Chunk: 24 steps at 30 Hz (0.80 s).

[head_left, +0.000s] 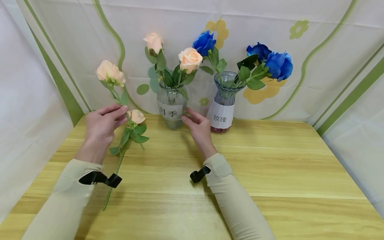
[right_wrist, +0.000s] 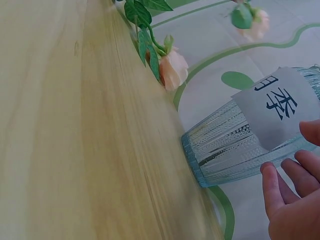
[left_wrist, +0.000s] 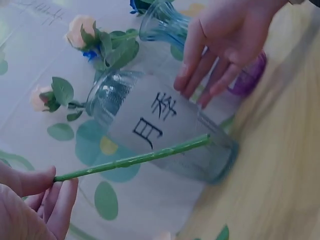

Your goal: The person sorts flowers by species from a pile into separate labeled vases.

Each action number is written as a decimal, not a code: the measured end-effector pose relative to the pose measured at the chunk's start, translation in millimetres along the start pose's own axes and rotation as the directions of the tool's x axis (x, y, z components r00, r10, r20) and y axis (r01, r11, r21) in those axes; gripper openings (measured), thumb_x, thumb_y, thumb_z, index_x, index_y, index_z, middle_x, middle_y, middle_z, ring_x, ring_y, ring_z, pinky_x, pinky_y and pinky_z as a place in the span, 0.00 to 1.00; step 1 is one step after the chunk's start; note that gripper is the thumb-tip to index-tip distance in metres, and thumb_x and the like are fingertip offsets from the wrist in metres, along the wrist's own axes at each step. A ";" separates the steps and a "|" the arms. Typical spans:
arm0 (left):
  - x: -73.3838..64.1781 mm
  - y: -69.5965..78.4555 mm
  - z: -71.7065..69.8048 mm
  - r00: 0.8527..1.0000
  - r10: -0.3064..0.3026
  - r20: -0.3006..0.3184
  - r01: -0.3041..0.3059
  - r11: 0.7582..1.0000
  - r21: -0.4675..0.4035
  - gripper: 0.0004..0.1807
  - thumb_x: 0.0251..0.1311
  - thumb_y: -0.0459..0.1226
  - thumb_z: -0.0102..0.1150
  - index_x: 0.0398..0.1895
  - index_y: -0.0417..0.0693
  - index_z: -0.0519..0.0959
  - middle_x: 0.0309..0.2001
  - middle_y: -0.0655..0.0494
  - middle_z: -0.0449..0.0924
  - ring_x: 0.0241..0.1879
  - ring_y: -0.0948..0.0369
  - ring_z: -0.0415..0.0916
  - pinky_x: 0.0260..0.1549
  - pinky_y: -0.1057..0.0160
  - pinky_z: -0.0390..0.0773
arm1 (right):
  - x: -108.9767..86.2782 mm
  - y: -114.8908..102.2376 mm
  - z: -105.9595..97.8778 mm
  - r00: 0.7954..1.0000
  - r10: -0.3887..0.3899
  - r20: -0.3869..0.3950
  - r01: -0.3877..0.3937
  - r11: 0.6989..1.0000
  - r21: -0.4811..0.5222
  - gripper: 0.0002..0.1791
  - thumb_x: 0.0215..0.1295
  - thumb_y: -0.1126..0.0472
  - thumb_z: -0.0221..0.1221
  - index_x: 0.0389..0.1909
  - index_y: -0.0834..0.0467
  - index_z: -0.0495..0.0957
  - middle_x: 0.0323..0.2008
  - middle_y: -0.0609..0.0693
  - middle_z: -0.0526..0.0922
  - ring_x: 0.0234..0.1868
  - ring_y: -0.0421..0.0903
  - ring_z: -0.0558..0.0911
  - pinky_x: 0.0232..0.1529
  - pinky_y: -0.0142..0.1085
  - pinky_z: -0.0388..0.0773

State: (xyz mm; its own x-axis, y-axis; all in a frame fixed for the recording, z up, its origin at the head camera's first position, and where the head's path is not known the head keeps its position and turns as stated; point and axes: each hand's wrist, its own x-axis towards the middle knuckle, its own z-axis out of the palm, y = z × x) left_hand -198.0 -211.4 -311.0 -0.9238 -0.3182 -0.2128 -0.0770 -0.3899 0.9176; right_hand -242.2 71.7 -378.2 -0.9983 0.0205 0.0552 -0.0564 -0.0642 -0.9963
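My left hand (head_left: 103,125) pinches the stem of a peach artificial-looking rose (head_left: 110,71), its bloom raised above the fingers. In the left wrist view the green stem (left_wrist: 135,160) sticks out from my fingertips toward a clear glass vase (head_left: 171,103). That vase has a white paper label reading 月季 and contains two peach roses (head_left: 190,60). The fingers of my right hand (head_left: 200,128) are extended, with their tips right at the vase's right side. Below my left hand, a second peach rose (head_left: 137,116) lies on the table, its long stem pointing toward me.
Right of the clear vase stands a bluish glass vase (head_left: 225,91) labelled 玫瑰, purplish at its base, with blue roses (head_left: 279,66) leaning both ways. Both vases stand near the back edge of the wooden table (head_left: 285,166). A white patterned cloth (head_left: 324,90) hangs close behind them.
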 end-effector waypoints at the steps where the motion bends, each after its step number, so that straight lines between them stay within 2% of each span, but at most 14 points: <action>1: 0.4 1.2 4.9 1.000 0.004 0.000 -0.004 1.000 -0.017 0.11 0.55 0.30 0.79 0.41 0.45 0.88 0.37 0.57 0.88 0.33 0.63 0.88 0.38 0.68 0.90 | -0.2 -0.1 0.0 1.000 0.000 -0.001 0.000 1.000 -0.001 0.23 0.72 0.63 0.67 0.66 0.56 0.82 0.65 0.52 0.86 0.65 0.50 0.85 0.71 0.44 0.80; 6: 4.1 6.1 28.4 0.998 0.062 -0.017 -0.064 0.994 -0.084 0.10 0.55 0.29 0.80 0.38 0.43 0.87 0.34 0.56 0.89 0.29 0.62 0.87 0.36 0.66 0.91 | -0.8 -1.0 -0.2 1.000 0.001 -0.003 -0.001 1.000 -0.005 0.23 0.72 0.63 0.67 0.66 0.56 0.82 0.65 0.52 0.86 0.65 0.50 0.85 0.71 0.44 0.80; 11: 7.5 10.6 48.7 0.988 0.133 -0.085 -0.145 0.975 -0.167 0.11 0.51 0.29 0.82 0.36 0.42 0.87 0.32 0.55 0.89 0.26 0.62 0.87 0.33 0.66 0.90 | -0.8 -2.2 0.0 1.000 0.001 -0.004 -0.001 1.000 -0.006 0.22 0.72 0.63 0.67 0.66 0.56 0.83 0.64 0.53 0.87 0.64 0.50 0.86 0.70 0.44 0.80; 17: 9.9 19.5 66.7 0.981 0.144 -0.129 -0.178 0.935 -0.308 0.12 0.50 0.27 0.81 0.36 0.40 0.86 0.31 0.52 0.91 0.25 0.60 0.87 0.33 0.66 0.90 | -1.2 -3.2 0.8 1.000 0.002 -0.005 -0.002 1.000 0.005 0.22 0.72 0.64 0.67 0.66 0.57 0.83 0.64 0.55 0.86 0.64 0.51 0.86 0.70 0.43 0.81; 24: 11.5 32.2 79.5 0.977 0.132 -0.169 -0.189 0.906 -0.378 0.13 0.52 0.29 0.81 0.38 0.40 0.84 0.34 0.51 0.89 0.27 0.59 0.86 0.37 0.65 0.90 | -1.2 -3.0 0.6 1.000 0.004 -0.011 -0.004 1.000 0.003 0.22 0.72 0.65 0.67 0.65 0.57 0.83 0.63 0.56 0.87 0.63 0.51 0.86 0.69 0.42 0.81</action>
State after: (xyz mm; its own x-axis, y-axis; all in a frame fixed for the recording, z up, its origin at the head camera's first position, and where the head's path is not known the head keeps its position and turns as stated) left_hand -240.9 -158.9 -257.2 -0.8489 -0.5088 -0.1431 0.2461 -0.6201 0.7449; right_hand -240.9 71.3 -375.3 -0.9982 0.0313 0.0507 -0.0527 -0.0668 -0.9964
